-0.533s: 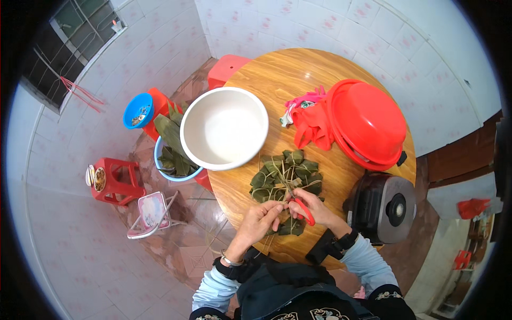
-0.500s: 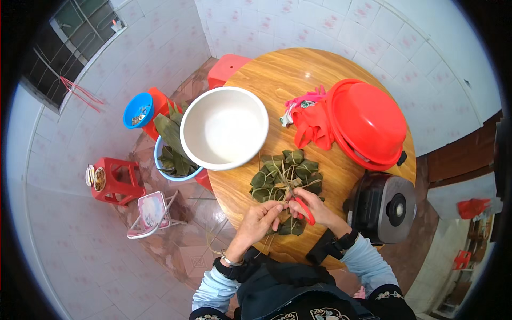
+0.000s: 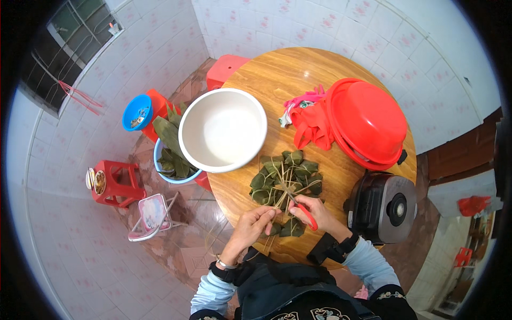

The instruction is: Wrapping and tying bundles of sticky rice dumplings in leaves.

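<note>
Several leaf-wrapped rice dumplings [image 3: 261, 181], tied with pale straw strings [image 3: 284, 180], lie bunched near the table's front edge. My right hand [image 3: 316, 212] is closed around red-handled scissors [image 3: 305, 214], whose blades reach in among the strings at the middle of the bunch. Just left of it, my left hand [image 3: 257, 220] pinches ends of the strings between thumb and fingers. Two dumplings [image 3: 292, 228] lie nearer to me, partly hidden by my hands.
A large white basin [image 3: 224, 130] stands at the table's left. Red basins [image 3: 368, 122], red cloth [image 3: 313, 127] and a dark rice cooker [image 3: 381, 208] occupy the right. Left of the round wooden table [image 3: 288, 69] are a leaf-filled tub [image 3: 176, 165], red stool [image 3: 114, 184] and small folding chair [image 3: 154, 213].
My left hand has drawn slightly left and down, away from the right. The scissors have shifted a little right, and their blades now show more plainly among the strings.
</note>
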Demonstrator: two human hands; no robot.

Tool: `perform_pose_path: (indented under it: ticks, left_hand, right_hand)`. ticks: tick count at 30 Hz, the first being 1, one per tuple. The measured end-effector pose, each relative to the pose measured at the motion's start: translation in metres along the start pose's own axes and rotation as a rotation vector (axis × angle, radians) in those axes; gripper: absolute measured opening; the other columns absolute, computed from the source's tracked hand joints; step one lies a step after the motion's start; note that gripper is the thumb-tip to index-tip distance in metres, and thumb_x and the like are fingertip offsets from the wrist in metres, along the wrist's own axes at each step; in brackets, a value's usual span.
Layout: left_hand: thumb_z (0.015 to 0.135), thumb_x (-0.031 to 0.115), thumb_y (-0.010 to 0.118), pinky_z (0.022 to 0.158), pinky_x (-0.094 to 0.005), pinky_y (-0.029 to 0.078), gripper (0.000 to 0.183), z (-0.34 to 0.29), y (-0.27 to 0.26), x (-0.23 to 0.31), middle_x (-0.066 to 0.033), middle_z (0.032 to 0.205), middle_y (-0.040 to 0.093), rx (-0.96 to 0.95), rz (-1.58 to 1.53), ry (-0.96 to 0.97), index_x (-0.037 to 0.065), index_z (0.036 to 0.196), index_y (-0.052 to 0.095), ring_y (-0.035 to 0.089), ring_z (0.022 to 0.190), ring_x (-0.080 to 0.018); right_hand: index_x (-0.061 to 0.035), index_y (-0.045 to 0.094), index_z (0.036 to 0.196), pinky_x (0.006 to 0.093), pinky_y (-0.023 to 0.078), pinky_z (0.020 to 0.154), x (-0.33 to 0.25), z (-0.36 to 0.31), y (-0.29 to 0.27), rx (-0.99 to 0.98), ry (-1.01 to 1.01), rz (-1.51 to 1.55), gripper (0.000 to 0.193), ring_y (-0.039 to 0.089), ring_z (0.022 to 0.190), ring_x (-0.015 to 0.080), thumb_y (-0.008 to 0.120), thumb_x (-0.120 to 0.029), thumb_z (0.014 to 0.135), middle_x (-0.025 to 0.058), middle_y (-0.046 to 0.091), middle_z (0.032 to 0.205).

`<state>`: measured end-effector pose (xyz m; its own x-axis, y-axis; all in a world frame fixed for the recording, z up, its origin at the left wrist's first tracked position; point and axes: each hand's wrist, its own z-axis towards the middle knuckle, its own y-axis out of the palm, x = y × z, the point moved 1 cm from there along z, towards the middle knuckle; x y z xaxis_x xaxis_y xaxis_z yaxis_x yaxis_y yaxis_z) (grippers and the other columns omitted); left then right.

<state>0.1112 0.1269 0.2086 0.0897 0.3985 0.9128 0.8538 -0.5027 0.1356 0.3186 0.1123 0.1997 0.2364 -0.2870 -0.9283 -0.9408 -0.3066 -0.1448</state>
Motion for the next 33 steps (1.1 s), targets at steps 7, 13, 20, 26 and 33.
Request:
perform_pose_path:
  ticks: [7, 13, 20, 26, 33]
  left_hand:
    - [0.096, 0.018, 0.047, 0.052, -0.0182, 0.038, 0.026, -0.006, -0.001, 0.009, 0.0023, 0.058, 0.050, 0.014, -0.016, -0.042, -0.001, 0.105, 0.062, 0.046, 0.054, -0.0042]
    - [0.095, 0.017, 0.047, 0.048, -0.0166, 0.035, 0.023, -0.019, -0.054, 0.006, 0.0017, 0.063, 0.055, 0.397, 0.077, 0.175, 0.001, 0.102, 0.062, 0.044, 0.052, -0.0036]
    - [0.097, 0.015, 0.044, 0.044, -0.0158, 0.031, 0.021, 0.011, -0.064, 0.043, -0.0005, 0.073, 0.057, 0.514, 0.159, 0.417, 0.001, 0.105, 0.058, 0.038, 0.049, -0.0010]
    - [0.097, 0.016, 0.044, 0.043, -0.0154, 0.030, 0.022, 0.009, -0.054, 0.022, -0.0013, 0.072, 0.057, 0.508, 0.077, 0.421, 0.000, 0.104, 0.058, 0.038, 0.048, -0.0009]
    - [0.096, 0.016, 0.046, 0.041, -0.0145, 0.028, 0.021, -0.043, -0.088, -0.026, -0.0016, 0.068, 0.057, 0.695, -0.052, 0.360, 0.001, 0.102, 0.059, 0.038, 0.045, -0.0012]
  right_hand:
    - [-0.0005, 0.059, 0.090, 0.0213, 0.039, 0.055, -0.005, -0.011, 0.005, 0.010, -0.037, -0.034, 0.018, 0.045, 0.061, 0.0039, 0.064, -0.017, 0.085, -0.0015, 0.049, 0.064]
    - [-0.0020, 0.056, 0.103, 0.0202, 0.042, 0.063, 0.004, -0.033, 0.006, -0.258, -0.013, 0.162, 0.030, 0.050, 0.068, 0.0051, 0.070, -0.014, 0.080, -0.0007, 0.055, 0.074]
    - [-0.0008, 0.049, 0.115, 0.0253, 0.048, 0.074, 0.001, -0.038, -0.021, 0.341, -0.244, 0.154, 0.042, 0.060, 0.081, 0.0109, 0.068, -0.003, 0.078, 0.0075, 0.063, 0.089]
    - [-0.0004, 0.051, 0.112, 0.0250, 0.050, 0.073, -0.036, 0.020, -0.007, 0.411, -0.473, -0.003, 0.039, 0.062, 0.083, 0.0115, 0.069, -0.004, 0.077, 0.0103, 0.065, 0.094]
    - [0.0004, 0.047, 0.107, 0.0222, 0.050, 0.054, -0.044, 0.019, -0.027, 0.451, -0.437, 0.269, 0.027, 0.063, 0.072, 0.0144, 0.059, 0.004, 0.083, 0.0092, 0.060, 0.081]
